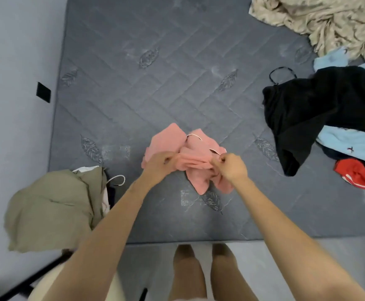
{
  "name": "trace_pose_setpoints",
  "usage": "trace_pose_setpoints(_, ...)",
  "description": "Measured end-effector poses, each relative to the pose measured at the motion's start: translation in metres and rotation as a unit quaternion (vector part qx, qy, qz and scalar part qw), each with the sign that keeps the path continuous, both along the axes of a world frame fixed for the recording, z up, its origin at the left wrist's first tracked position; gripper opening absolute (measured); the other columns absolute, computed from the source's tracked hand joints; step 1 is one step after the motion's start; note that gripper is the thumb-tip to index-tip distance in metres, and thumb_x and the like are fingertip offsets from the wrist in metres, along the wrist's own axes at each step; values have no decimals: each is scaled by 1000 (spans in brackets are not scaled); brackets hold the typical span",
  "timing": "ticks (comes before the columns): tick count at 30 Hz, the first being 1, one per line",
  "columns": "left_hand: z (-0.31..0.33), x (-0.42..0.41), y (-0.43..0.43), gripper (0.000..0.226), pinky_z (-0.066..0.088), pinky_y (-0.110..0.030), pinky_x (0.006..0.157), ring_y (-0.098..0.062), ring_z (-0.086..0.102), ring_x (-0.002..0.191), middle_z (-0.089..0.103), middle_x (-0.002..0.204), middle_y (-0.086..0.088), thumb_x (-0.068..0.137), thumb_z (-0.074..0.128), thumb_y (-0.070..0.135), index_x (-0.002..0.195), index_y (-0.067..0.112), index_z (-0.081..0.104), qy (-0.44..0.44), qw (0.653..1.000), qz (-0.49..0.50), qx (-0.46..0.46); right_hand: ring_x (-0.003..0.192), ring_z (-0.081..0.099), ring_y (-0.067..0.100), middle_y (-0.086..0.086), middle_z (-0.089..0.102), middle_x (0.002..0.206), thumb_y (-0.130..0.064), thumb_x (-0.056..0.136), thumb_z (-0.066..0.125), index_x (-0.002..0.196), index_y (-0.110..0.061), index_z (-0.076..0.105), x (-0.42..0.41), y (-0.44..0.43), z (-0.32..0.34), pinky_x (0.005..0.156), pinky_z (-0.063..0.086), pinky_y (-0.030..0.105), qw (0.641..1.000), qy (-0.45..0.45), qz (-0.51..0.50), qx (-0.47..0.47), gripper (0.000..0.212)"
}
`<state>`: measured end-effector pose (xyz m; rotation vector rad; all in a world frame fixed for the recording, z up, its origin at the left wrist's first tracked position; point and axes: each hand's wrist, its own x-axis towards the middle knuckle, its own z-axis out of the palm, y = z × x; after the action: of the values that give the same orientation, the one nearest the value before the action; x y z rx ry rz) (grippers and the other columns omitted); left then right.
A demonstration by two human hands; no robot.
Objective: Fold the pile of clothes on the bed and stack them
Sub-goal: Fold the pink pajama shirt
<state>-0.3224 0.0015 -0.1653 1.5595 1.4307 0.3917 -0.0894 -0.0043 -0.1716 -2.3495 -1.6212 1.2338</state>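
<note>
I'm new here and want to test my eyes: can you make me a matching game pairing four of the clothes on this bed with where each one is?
1 pink garment
2 black garment
3 khaki garment
4 beige cloth

A far right corner of the bed
B gripped by left hand and right hand
C near left corner
D right side, over light blue cloth

Pairs: 1-B, 2-D, 3-C, 4-A

Probably a home bedroom: bare quilted mattress (pixel 155 94) (grey, leaf-stitched), loose clothes (pixel 329 101), plain wall (pixel 14 61).
</note>
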Motion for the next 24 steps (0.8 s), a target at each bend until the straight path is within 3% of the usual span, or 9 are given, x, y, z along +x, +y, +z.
trace_pose_setpoints(3,-44,4,-31,39,16,-25,54,-6,22,59,28,62,10,99,54,16,64,21,39,18,996,-41,-77,74,52,28,6,51,67,-42,91,62,55,-20,41,15,-25,-37,65,35,29,997,-4,2,-75,47)
trace_pose_setpoints(6,-79,6,-55,44,22,-27,56,-6,25,56,28,60,10,101,51,23,60,23,33,52,991,-26,-120,70,53,23,-1,51,60,-45,89,65,54,-21,47,22,-42,-66,65,35,27,996,10,-7,-93,46)
trace_pose_setpoints(8,-93,7,-67,41,28,-32,62,-9,32,58,37,61,5,100,50,29,62,19,41,55,986,18,-154,66,54,18,-4,56,58,-40,87,69,56,-22,55,22,-47,-82,58,32,22,996,39,-17,-82,39)
trace_pose_setpoints(11,-107,6,-78,48,43,-36,76,-15,55,76,68,84,-8,92,46,51,87,10,70,43,978,79,-186,62,55,15,0,62,60,-34,85,73,60,-17,61,19,-51,-97,56,36,20,992,101,6,-81,32)
trace_pose_setpoints(13,-117,7,-81,44,45,-35,82,-17,60,91,70,104,-7,97,48,44,107,9,71,51,976,103,-184,60,55,11,3,66,65,-38,82,75,65,-10,66,17,-52,-104,58,40,19,988,139,-4,-67,34)
trace_pose_setpoints(16,-131,13,-75,33,42,-26,88,-17,57,106,61,129,-5,100,50,26,127,11,61,68,980,135,-129,75,54,12,-9,58,68,-39,81,75,75,-12,73,17,-42,-113,72,42,24,992,122,-11,24,29)
trace_pose_setpoints(19,-141,24,-61,47,42,-41,100,-27,48,125,50,142,-7,96,57,36,138,15,51,122,977,162,-70,103,54,22,0,63,98,-37,81,77,109,-10,69,20,-28,-122,95,42,35,990,105,-9,91,39)
trace_pose_setpoints(21,-145,34,-51,60,32,-46,109,-28,33,138,37,151,-7,94,59,43,145,18,42,164,972,162,-50,117,48,21,3,59,119,-39,81,76,120,-13,62,23,-21,-129,103,36,32,989,99,-27,106,49)
trace_pose_setpoints(24,-150,52,-36,73,7,-41,118,-25,11,148,16,161,-6,93,53,52,153,22,23,189,974,126,-25,130,37,22,4,49,138,-41,83,72,135,-18,51,31,-10,-144,111,30,38,992,84,-55,82,61)
